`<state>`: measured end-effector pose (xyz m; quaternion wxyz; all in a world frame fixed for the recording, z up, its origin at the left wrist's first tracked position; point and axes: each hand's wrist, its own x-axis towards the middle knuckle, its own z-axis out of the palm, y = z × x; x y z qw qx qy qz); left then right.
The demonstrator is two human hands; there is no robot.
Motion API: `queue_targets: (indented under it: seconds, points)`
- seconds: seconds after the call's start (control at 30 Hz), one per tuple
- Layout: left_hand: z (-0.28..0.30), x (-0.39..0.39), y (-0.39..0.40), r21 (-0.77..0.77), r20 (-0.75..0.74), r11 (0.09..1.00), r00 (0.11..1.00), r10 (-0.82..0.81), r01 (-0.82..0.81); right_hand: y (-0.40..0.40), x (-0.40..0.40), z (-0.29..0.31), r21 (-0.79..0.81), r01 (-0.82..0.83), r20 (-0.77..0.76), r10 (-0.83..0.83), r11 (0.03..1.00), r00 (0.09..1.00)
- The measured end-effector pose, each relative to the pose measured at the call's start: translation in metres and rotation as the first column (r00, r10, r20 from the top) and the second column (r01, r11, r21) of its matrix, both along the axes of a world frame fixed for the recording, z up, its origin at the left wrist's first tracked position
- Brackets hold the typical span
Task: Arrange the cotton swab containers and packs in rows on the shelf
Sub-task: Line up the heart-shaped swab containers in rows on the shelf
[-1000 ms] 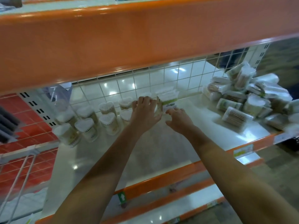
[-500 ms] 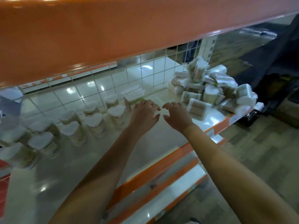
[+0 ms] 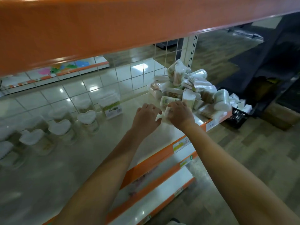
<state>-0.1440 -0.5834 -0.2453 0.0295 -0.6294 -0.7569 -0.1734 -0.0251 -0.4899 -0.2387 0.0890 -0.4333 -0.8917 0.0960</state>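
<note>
A person's two bare arms reach across a pale shelf (image 3: 68,179) edged in orange, beneath the broad orange beam (image 3: 113,25) of the shelf above; the right hand (image 3: 180,115) curls over a clear pack of cotton swabs (image 3: 168,109) at the near foot of a loose pile of packs (image 3: 186,88) heaped at the shelf's right end, its fingers wrapped on the pack's top; the left hand (image 3: 146,118) hovers just beside it, fingers loosely bent and spread, gripping nothing, its fingertips near the pack's left end; to the left, heart-lidded swab containers (image 3: 62,130) stand upright in rows running toward the white wire grid (image 3: 123,75) at the shelf's back, with a rectangular box of swabs (image 3: 111,105) standing at the rows' right end, well apart from the pile; a dark crate (image 3: 238,114) holding small white packets sits on the floor just past the shelf's right end.
</note>
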Motion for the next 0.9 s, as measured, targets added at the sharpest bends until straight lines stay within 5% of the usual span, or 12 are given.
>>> queue_targets:
  seconds: [0.57, 0.9]
  points:
    - [-0.015, 0.013, 0.012, -0.070, 0.050, 0.985, 0.986, 0.160, -0.156, 0.030, 0.010, -0.018, -0.092, -0.071, 0.029, 0.074, 0.993, 0.997]
    - [-0.003, 0.004, -0.010, -0.003, 0.075, 0.950, 0.948, 0.310, -0.311, 0.024, 0.000, -0.002, -0.239, -0.309, -0.394, 0.200, 0.921, 0.897]
